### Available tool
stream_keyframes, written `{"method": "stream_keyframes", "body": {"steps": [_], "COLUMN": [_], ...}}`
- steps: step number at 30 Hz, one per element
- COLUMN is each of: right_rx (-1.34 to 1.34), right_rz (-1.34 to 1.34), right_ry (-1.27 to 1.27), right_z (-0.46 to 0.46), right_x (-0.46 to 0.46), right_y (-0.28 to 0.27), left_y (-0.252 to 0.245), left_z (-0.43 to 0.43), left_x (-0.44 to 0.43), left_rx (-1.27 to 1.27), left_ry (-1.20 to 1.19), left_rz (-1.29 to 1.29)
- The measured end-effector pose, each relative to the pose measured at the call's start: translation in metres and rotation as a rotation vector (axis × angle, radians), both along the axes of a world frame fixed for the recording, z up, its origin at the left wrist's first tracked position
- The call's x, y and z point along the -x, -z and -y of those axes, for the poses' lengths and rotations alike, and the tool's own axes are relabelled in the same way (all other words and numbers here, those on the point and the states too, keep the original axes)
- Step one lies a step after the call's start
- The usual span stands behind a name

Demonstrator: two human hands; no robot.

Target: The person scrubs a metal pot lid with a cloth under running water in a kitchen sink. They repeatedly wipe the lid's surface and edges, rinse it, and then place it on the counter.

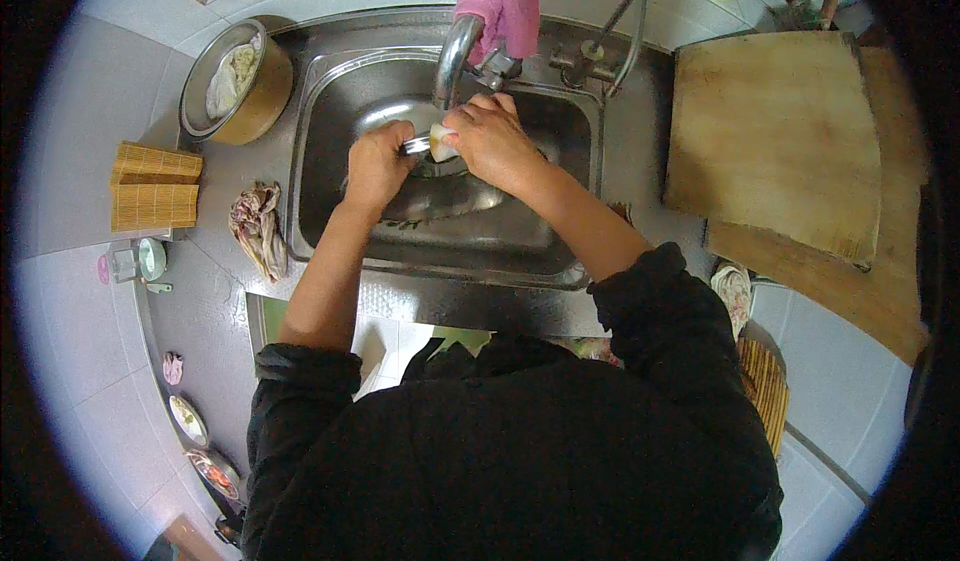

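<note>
Over the stainless steel sink [450, 249], my left hand [379, 163] grips a shiny metal piece [417, 145], a handle by its look; most of it is hidden in the fist. My right hand [491, 139] has its fingers closed around a small white block with a yellowish side [441, 143], possibly a sponge. The block meets the end of the metal piece, and I cannot tell whether it wraps around it. Just above my hands is the spout of a chrome faucet [452, 54]. Beneath them, rounded shiny metal [480, 202] shows in the sink, perhaps a basin.
A pink cloth [502, 5] hangs over the faucet. Right of the sink stand a second tap [589, 65] and a large wooden cutting board [772, 141]. At left are a metal pot [274, 95], a crumpled rag [259, 231] and bamboo mats [155, 208].
</note>
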State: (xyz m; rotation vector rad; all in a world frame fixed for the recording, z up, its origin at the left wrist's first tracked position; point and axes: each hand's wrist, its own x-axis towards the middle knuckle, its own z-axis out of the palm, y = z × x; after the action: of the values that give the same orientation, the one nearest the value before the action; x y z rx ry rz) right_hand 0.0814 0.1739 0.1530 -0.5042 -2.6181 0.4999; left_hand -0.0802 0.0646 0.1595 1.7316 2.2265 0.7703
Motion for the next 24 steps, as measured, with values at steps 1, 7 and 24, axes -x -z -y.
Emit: {"method": "stream_keyframes", "body": {"steps": [1,7,24], "right_rx": [-0.053,0.320,1.405], "right_rz": [0.002,-0.074,-0.329], "right_ry": [-0.004,0.194,0.435], "right_z": [-0.004,-0.053,-0.017], "right_x": [-0.004,-0.056,-0.045], "right_y": [0.007,0.073,0.137], "left_y": [0.005,0.005,0.014], "left_z": [0.006,0.036,0.099], "left_x": [0.000,0.047,0.091], "left_rx": [-0.037,-0.151,-0.510], "left_ry": [-0.008,-0.219,-0.654], "left_rz": [0.051,0.579,1.147]}}
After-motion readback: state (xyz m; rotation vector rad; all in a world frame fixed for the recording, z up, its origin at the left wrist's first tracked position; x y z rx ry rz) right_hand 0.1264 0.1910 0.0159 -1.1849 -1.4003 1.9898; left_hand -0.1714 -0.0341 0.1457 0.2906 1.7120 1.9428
